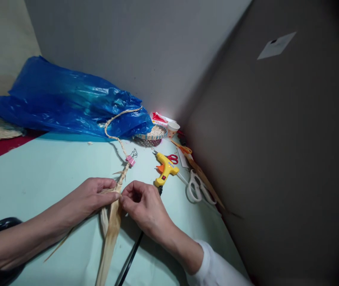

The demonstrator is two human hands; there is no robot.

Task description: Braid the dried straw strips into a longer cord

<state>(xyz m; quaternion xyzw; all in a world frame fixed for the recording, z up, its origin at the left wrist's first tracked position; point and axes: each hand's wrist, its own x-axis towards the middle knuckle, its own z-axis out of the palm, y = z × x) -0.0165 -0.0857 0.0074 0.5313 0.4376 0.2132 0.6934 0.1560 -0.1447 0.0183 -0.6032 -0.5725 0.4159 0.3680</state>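
Observation:
My left hand (pixel 93 194) and my right hand (pixel 141 204) meet over a pale green table (pixel 44 171). Both pinch the dry, straw-coloured husk strips (pixel 111 232) where they join a thin braided cord (pixel 118 137). The loose strips trail toward me between my wrists. The braid runs away from my fingers, past a pink binder clip (pixel 130 159) clamped on it, and loops up onto a blue plastic bag (pixel 64 103).
A yellow glue gun (pixel 165 169) lies right of my hands, its black cable (pixel 132 256) running under my right wrist. White scissors (pixel 196 186), small red scissors (pixel 173 158), a woven basket (pixel 153 135) and a paper cup (pixel 173 129) sit by the grey wall.

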